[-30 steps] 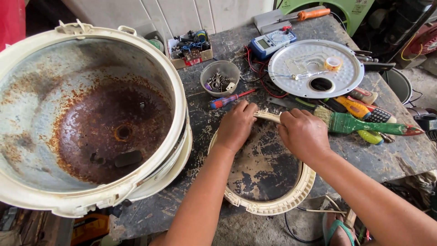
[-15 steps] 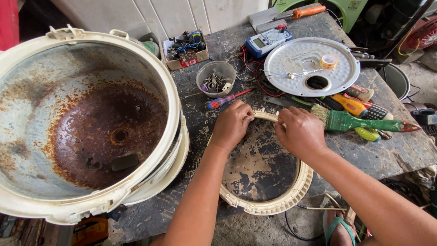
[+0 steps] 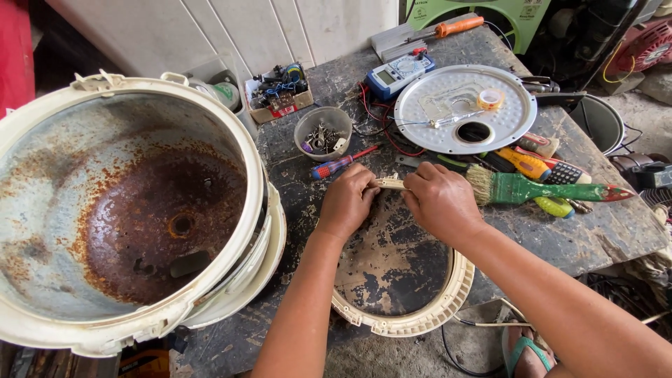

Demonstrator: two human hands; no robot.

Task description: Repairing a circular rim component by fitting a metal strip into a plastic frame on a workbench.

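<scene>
2 hands, my left hand [image 3: 348, 201] and right hand [image 3: 439, 201], pinch the far edge of a cream plastic ring [image 3: 413, 318] lying on the dark surface [image 3: 602, 231], steadying it beside a rusted cooker shell [image 3: 126, 217].

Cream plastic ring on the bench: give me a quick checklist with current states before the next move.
1. Both hands on the cream plastic ring: ok. The left hand and right hand pinch its far edge.
2. Ring supported: not ok. Its near arc hangs past the edge of the dark worn workbench.
3. Ring intact under the grip: cannot tell, the fingers cover that section.
4. Space beside the right hand: not ok. The green-handled paintbrush lies right next to it.
5. Red-and-blue screwdriver within reach: ok, just beyond the left hand.
6. Rusty white cooker body apart from the ring: ok.
</scene>
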